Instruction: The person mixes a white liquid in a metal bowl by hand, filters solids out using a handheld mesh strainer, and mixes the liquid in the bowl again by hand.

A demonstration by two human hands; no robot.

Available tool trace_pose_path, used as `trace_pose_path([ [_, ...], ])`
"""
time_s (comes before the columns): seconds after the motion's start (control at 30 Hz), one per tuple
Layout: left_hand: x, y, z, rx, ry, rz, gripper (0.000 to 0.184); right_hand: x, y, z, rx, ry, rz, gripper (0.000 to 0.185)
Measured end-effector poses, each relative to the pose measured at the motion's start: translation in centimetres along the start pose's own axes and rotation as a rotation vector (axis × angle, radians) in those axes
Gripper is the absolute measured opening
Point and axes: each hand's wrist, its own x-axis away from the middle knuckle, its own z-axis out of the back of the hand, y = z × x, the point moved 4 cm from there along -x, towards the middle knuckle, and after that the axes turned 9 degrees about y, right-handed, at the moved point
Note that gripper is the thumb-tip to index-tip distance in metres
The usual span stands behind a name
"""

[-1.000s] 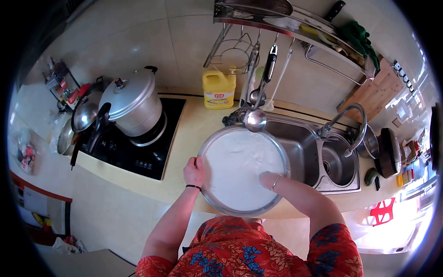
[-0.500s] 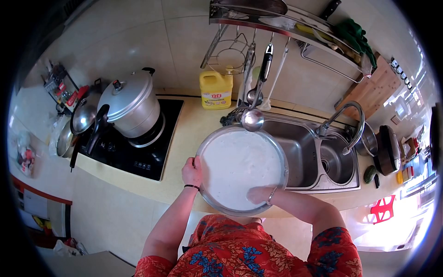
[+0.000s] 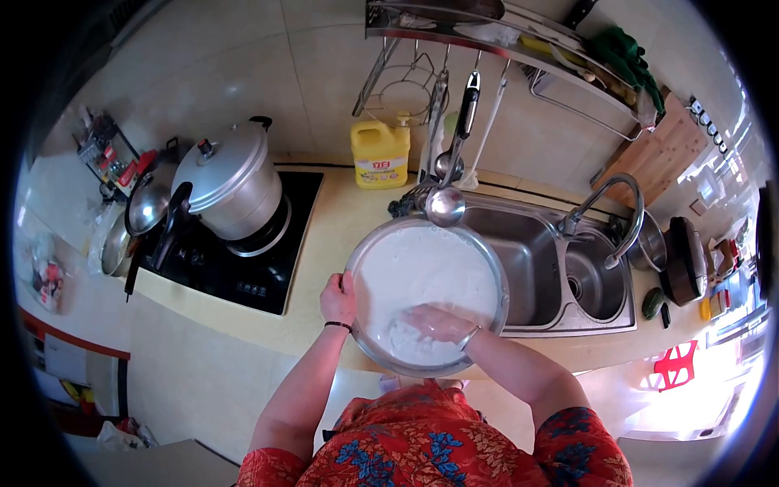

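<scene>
A wide metal basin [image 3: 503, 286] of cloudy white liquid [image 3: 430, 264] sits at the counter's front, beside the sink. My left hand [image 3: 337, 299] is closed round its left rim, with the thumb over the edge. Inside the basin, my right hand [image 3: 438, 323] lies at the surface, palm down and fingers stretched toward the left. White liquid covers the fingertips in part, and the surface is stirred up around them. What lies under the liquid is hidden.
A double steel sink [image 3: 519, 272] with a curved faucet [image 3: 629, 191] adjoins the basin on the right. Ladles [image 3: 445, 207] hang just over its far rim. A yellow detergent jug [image 3: 380, 158] stands behind. To the left, a large pressure cooker [image 3: 231, 183] rests on the black cooktop [image 3: 268, 280].
My right hand has moved left and away from me through the liquid and come up, so more of its fingers show. The left hand stays on the rim.
</scene>
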Motion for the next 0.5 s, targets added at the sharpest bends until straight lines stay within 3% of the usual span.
trace_pose_path([
  [0.07,0.0,0.2,0.1,0.01,-0.016,0.02,0.035,-0.5,-1.0,1.2,-0.06,0.193,0.066,0.06],
  [0.1,0.0,0.2,0.1,0.01,-0.016,0.02,0.035,-0.3,-0.7,1.3,-0.189,0.309,-0.057,0.056],
  [0.13,0.0,0.2,0.1,0.014,-0.025,0.033,0.035,-0.8,-0.2,1.5,-0.189,0.309,-0.057,0.056],
  [0.2,0.0,0.1,0.1,0.02,-0.033,0.046,0.035,-3.4,2.2,1.6,-0.618,0.1,-0.149,0.055],
  [0.23,0.0,0.1,0.0,0.025,-0.031,0.048,0.035,-4.9,3.8,2.4,-0.618,0.1,-0.149,0.055],
  [0.3,0.0,0.1,0.1,0.03,-0.03,0.05,0.035,-5.8,3.8,2.0,-1.197,-0.771,0.086,0.054],
  [0.33,0.1,0.3,0.2,0.029,-0.03,0.051,0.035,-5.4,3.4,1.9,-1.196,-0.771,0.085,0.054],
  [0.4,0.1,0.3,0.2,0.029,-0.029,0.052,0.035,-4.1,1.8,2.2,-1.127,-0.284,0.046,0.057],
  [0.43,0.1,0.2,0.2,0.032,-0.03,0.058,0.035,-3.1,0.6,2.0,-1.126,-0.284,0.045,0.057],
  [0.5,0.0,0.0,0.0,0.036,-0.031,0.064,0.035,-1.9,-0.4,2.4,-1.142,-0.054,-0.009,0.057],
])
